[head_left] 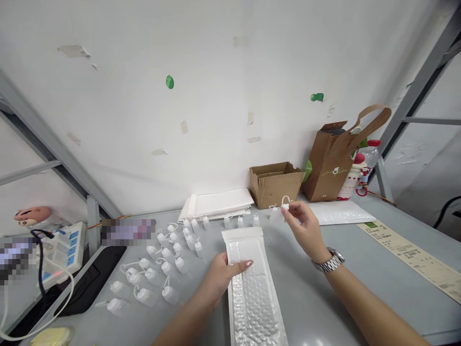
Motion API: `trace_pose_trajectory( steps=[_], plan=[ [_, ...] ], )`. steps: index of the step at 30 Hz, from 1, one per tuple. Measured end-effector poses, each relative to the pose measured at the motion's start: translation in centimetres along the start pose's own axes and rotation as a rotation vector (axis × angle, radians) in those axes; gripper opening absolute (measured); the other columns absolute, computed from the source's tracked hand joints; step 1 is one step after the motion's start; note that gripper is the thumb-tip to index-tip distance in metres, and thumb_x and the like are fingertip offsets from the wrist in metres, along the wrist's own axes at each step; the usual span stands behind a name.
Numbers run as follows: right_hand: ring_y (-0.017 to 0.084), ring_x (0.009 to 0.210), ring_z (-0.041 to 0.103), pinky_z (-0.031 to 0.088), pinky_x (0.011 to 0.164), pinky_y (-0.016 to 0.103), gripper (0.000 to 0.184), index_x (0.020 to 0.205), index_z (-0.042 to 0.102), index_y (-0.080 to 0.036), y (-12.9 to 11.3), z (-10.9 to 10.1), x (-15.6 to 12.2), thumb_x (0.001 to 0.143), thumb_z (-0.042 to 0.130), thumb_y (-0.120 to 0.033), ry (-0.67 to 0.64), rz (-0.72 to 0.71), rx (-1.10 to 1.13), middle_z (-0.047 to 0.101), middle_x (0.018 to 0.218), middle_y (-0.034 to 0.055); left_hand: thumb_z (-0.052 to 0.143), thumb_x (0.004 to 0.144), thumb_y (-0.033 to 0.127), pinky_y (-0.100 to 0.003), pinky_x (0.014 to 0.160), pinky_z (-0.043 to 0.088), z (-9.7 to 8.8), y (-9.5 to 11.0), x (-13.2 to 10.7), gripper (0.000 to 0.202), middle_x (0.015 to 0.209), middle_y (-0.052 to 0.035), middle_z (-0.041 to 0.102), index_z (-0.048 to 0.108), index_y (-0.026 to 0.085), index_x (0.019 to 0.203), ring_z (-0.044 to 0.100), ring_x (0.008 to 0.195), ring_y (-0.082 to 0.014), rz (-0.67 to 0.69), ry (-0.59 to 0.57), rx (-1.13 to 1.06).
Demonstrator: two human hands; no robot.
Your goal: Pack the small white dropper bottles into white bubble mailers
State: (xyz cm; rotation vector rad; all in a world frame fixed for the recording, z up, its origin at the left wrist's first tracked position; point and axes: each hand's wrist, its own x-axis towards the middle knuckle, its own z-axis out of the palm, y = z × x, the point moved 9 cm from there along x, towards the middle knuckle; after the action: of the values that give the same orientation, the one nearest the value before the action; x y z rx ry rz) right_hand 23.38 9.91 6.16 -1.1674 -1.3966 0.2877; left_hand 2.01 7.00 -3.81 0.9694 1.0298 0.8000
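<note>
My left hand (225,274) grips the left edge of a white bubble mailer (255,293), thumb lying on top; its other fingers are mostly hidden. The mailer lies lengthwise in front of me, its flap end pointing to the wall. Off to the right, my right hand (304,226) pinches a small squeeze bottle (285,206) at its white cap, whose looped strap sticks up. Much of that bottle is hidden or blurred. Several similar translucent bottles (144,295) stand in loose rows left of the mailer, with a few more beyond its flap.
A stack of white mailers (219,199) lies by the wall, beside an open cardboard box (277,185). Farther right are a brown paper bag (327,166), another mailer (340,212) and a strip of labels (414,257). A black pad (90,278) and power strip (68,250) sit left.
</note>
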Motion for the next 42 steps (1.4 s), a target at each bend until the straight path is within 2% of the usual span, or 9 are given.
trace_pose_trajectory(
  steps=[2, 5, 11, 17, 19, 23, 26, 30, 42],
  plan=[
    [0.013, 0.060, 0.051, 0.046, 0.056, 0.028, 0.017, 0.084, 0.047, -0.023, -0.6, 0.2, -0.6, 0.081, 0.055, -0.037, 0.004, 0.016, 0.159, 0.050, 0.072, -0.0005, 0.077, 0.056, 0.034, -0.035, 0.077, 0.046, 0.3, 0.0, 0.1, 0.037, 0.092, -0.0109, 0.071, 0.069, 0.012, 0.084, 0.063, 0.087, -0.0273, 0.018, -0.006, 0.044],
    [0.014, 0.063, 0.054, 0.049, 0.057, 0.029, 0.017, 0.089, 0.049, -0.023, -1.4, 1.8, -1.7, 0.081, 0.056, -0.036, -0.089, 0.012, 0.244, 0.055, 0.082, 0.0022, 0.079, 0.052, 0.034, -0.033, 0.073, 0.046, 0.6, -0.1, 0.1, 0.034, 0.083, -0.0091, 0.071, 0.069, 0.012, 0.076, 0.064, 0.081, -0.0264, 0.022, -0.002, 0.111],
    [0.015, 0.070, 0.058, 0.052, 0.067, 0.032, 0.015, 0.095, 0.053, -0.022, -2.6, 5.4, -3.8, 0.084, 0.052, -0.032, -0.356, -0.050, 0.138, 0.061, 0.091, 0.0056, 0.079, 0.051, 0.032, -0.031, 0.068, 0.045, 0.6, 0.1, 0.0, 0.031, 0.076, -0.0053, 0.071, 0.069, 0.014, 0.074, 0.063, 0.075, -0.0239, 0.026, 0.011, 0.184],
    [0.015, 0.071, 0.056, 0.050, 0.072, 0.034, 0.021, 0.104, 0.055, -0.022, -2.8, 6.0, -4.0, 0.086, 0.049, -0.029, -0.414, -0.128, 0.030, 0.060, 0.086, 0.0045, 0.078, 0.052, 0.033, -0.030, 0.066, 0.045, 0.1, 0.1, 0.3, 0.032, 0.075, -0.0046, 0.070, 0.068, 0.014, 0.075, 0.062, 0.072, -0.0221, 0.047, 0.033, 0.168],
    [0.015, 0.074, 0.056, 0.049, 0.073, 0.034, 0.019, 0.101, 0.057, -0.022, -2.4, 6.4, -3.9, 0.085, 0.049, -0.030, -0.471, -0.085, 0.027, 0.060, 0.086, 0.0038, 0.078, 0.052, 0.033, -0.030, 0.066, 0.045, 0.0, 0.3, 0.3, 0.031, 0.074, -0.0042, 0.069, 0.067, 0.014, 0.074, 0.062, 0.072, -0.0218, 0.057, 0.048, 0.169],
    [0.016, 0.077, 0.058, 0.049, 0.071, 0.033, 0.018, 0.093, 0.058, -0.022, -1.2, 7.6, -4.1, 0.083, 0.051, -0.034, -0.638, 0.133, 0.128, 0.061, 0.083, 0.0021, 0.078, 0.052, 0.031, -0.030, 0.066, 0.046, 0.1, 0.3, 0.2, 0.030, 0.075, -0.0044, 0.070, 0.067, 0.014, 0.074, 0.063, 0.073, -0.0227, 0.064, 0.054, 0.192],
    [0.015, 0.072, 0.057, 0.047, 0.069, 0.032, 0.022, 0.098, 0.053, -0.021, -0.8, 7.9, -4.2, 0.083, 0.050, -0.036, -0.663, 0.247, 0.243, 0.059, 0.072, -0.0007, 0.077, 0.055, 0.031, -0.030, 0.070, 0.046, 0.1, 0.5, 0.4, 0.031, 0.082, -0.0059, 0.071, 0.067, 0.014, 0.079, 0.063, 0.079, -0.0239, 0.101, 0.052, 0.189],
    [0.015, 0.067, 0.054, 0.044, 0.069, 0.032, 0.029, 0.108, 0.045, -0.021, -0.8, 8.1, -4.5, 0.083, 0.051, -0.034, -0.689, 0.261, 0.275, 0.055, 0.066, -0.0037, 0.074, 0.059, 0.035, -0.031, 0.070, 0.046, -0.2, 0.6, 0.6, 0.035, 0.084, -0.0087, 0.070, 0.067, 0.011, 0.083, 0.062, 0.081, -0.0251, 0.123, 0.077, 0.191],
    [0.014, 0.068, 0.054, 0.043, 0.070, 0.031, 0.032, 0.103, 0.053, -0.022, -0.6, 8.2, -4.5, 0.077, 0.060, -0.039, -0.752, 0.297, 0.259, 0.056, 0.067, -0.0033, 0.076, 0.054, 0.041, -0.028, 0.063, 0.044, -0.4, 0.2, 0.7, 0.040, 0.075, -0.0067, 0.069, 0.067, 0.011, 0.078, 0.061, 0.071, -0.0214, 0.097, 0.086, 0.163]
  ],
)
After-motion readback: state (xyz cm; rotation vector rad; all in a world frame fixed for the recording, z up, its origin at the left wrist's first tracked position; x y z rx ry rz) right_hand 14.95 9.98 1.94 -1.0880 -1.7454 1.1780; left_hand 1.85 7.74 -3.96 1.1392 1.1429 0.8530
